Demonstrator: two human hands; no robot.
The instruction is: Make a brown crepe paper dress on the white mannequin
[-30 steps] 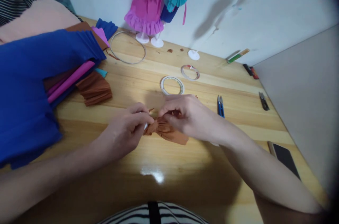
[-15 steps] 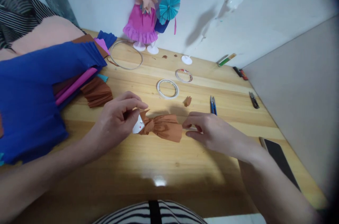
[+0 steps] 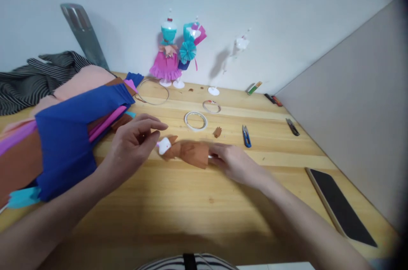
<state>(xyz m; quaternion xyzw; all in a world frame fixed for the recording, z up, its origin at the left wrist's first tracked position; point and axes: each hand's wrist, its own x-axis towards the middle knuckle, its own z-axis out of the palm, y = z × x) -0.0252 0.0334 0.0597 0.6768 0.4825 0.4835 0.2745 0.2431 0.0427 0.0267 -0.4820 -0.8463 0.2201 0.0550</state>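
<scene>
A small doll with a white head [image 3: 165, 146] and a brown crepe-paper dress [image 3: 194, 154] lies sideways in front of me, gathered at its waist. My right hand [image 3: 231, 161] is closed round the white stick that comes out below the skirt. Just beyond the head, my left hand [image 3: 137, 138] is held with thumb and forefinger apart and nothing visible between them. A scrap of brown paper [image 3: 217, 132] lies behind the skirt. Past it are a white tape roll [image 3: 186, 124] and blue thread snips [image 3: 246, 136].
Folded crepe paper [image 3: 66, 134] in blue, brown and pink is heaped at the left. Two dressed dolls [image 3: 165, 66] and a bare white stand [image 3: 213, 91] are along the wall. On the right are a phone [image 3: 341, 204] and a dark cutter [image 3: 292, 127].
My view has tilted up, showing more wall. My left hand has come off the doll's head, and my right hand has closed on the stick below the skirt.
</scene>
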